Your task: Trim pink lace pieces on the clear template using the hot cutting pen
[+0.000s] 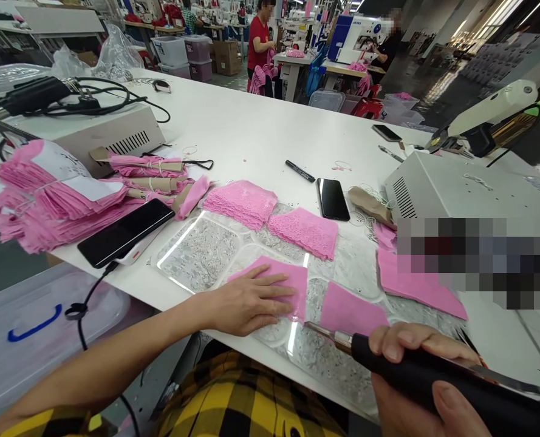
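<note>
Across most of the view: white worktable [233, 133], carrying all matls. listed below. Next in size, grey-marbled mat [197, 252] w/ rounded panels, lying at the near edge of the table. To its R, vented box [470, 182]; to its L, tied pink bundles [55, 194], apart from the work.

Black-handled tool [365, 352] points L & away from the wearer. R hand [404, 403] has its fingers closed round the grip. L hand [251, 300] lies palm down, fingers extended & slightly spread, pressing rather than gripping.

Behind: 2 lacy stacks [240, 203] [304, 230], side by side. Under L hand: pink piece [292, 270], flat on the mat, its R part exposed; beside it, apart, 1 plain pink piece [352, 309].

Smallest: metal tip [319, 329] of the tool, its end at the near R corner of the covered piece; actual contact can't be told.

N.B. (judgement): step in hand is prob. edge work w/ the tip. For a clean result, keep palm flat so cloth doesn't creep, draw tip steadily w/ light, even pressure, & hold fingertips well back from its path, esp. as the tip may be hot (not visible).
</note>
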The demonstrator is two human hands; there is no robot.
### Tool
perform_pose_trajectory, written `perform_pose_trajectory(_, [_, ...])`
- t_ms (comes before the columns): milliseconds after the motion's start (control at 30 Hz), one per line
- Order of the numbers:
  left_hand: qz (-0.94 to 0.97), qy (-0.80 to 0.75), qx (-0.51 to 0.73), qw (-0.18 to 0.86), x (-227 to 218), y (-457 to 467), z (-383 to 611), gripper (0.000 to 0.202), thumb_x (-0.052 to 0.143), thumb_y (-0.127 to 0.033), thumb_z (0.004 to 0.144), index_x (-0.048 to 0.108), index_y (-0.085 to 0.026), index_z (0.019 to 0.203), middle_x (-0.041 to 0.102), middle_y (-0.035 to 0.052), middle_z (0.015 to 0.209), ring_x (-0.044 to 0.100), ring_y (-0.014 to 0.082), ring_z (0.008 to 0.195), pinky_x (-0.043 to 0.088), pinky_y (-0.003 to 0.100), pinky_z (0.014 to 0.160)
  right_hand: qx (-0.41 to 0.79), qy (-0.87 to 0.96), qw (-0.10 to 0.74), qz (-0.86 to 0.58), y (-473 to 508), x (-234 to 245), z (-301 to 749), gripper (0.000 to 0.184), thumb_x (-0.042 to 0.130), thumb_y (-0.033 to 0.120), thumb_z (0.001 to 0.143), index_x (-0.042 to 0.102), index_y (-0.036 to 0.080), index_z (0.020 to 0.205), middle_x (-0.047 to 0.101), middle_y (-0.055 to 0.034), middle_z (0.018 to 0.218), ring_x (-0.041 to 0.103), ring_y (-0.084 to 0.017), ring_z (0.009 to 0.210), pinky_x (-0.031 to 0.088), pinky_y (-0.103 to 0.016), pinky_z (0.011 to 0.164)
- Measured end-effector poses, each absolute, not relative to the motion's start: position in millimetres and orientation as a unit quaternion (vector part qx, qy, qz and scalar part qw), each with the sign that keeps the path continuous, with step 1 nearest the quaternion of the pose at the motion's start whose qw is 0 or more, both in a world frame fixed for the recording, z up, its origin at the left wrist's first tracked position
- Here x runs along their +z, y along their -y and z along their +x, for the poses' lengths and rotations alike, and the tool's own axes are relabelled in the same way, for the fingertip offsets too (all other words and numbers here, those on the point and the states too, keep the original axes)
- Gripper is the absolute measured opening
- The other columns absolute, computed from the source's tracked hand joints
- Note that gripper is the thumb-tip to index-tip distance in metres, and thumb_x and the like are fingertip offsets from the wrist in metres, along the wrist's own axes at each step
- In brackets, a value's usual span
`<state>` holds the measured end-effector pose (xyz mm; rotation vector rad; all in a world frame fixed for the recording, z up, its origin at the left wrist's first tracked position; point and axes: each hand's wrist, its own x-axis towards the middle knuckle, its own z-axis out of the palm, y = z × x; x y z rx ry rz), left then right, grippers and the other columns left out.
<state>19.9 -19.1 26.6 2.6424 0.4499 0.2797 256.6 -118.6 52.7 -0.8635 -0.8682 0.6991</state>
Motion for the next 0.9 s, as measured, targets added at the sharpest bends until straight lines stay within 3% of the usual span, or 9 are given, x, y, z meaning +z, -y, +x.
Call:
perform_pose_trajectory(233, [0.957, -0.164, 0.084, 0.224, 29.3, 19.0, 19.9, 0.030, 0.046, -0.030, 0.099, 0.061, -0.026, 0.125, 0.047, -0.0004, 0.146, 0.027, 0.0220, 0.145, 0.004, 0.047, 0.122, 0.318, 0.398, 0.770, -0.383, 115.4, 52.1, 255.7, 0.014, 0.055, 0.026, 0.073, 0.059, 0.019, 0.085, 0.055, -0.0012, 0.075, 0.051, -0.013, 0.056, 0.045, -0.034, 0.053])
perform_pose_trajectory(533, [0.954, -0.156, 0.101, 0.237, 31.2, 18.3, 19.9, 0.028, 0.048, -0.030, 0.098, 0.064, -0.026, 0.120, 0.049, 0.0001, 0.144, 0.030, 0.0227, 0.143, 0.007, 0.048, 0.122, 0.324, 0.397, 0.765, -0.390, 116.7, 54.0, 252.9, 0.014, 0.055, 0.027, 0.074, 0.058, 0.019, 0.085, 0.055, -0.0007, 0.076, 0.051, -0.013, 0.058, 0.046, -0.033, 0.054])
perform_pose_trajectory(733, [0.953, -0.169, 0.107, 0.227, 31.0, 19.7, 19.9, 0.036, 0.049, -0.033, 0.097, 0.057, -0.020, 0.130, 0.048, 0.0053, 0.145, 0.028, 0.0242, 0.144, 0.004, 0.049, 0.122, 0.327, 0.404, 0.762, -0.386, 118.5, 54.8, 252.1, 0.015, 0.055, 0.029, 0.075, 0.057, 0.019, 0.085, 0.053, -0.0004, 0.076, 0.050, -0.011, 0.058, 0.046, -0.032, 0.054])
perform_pose_trajectory(900, [0.954, -0.161, 0.125, 0.219, 28.1, 20.1, 19.2, 0.028, 0.052, -0.031, 0.096, 0.064, -0.024, 0.121, 0.051, 0.0031, 0.142, 0.030, 0.0240, 0.143, 0.002, 0.050, 0.121, 0.320, 0.405, 0.762, -0.392, 117.6, 53.6, 255.5, 0.015, 0.054, 0.028, 0.075, 0.058, 0.019, 0.086, 0.054, -0.0007, 0.075, 0.050, -0.012, 0.059, 0.046, -0.032, 0.053])
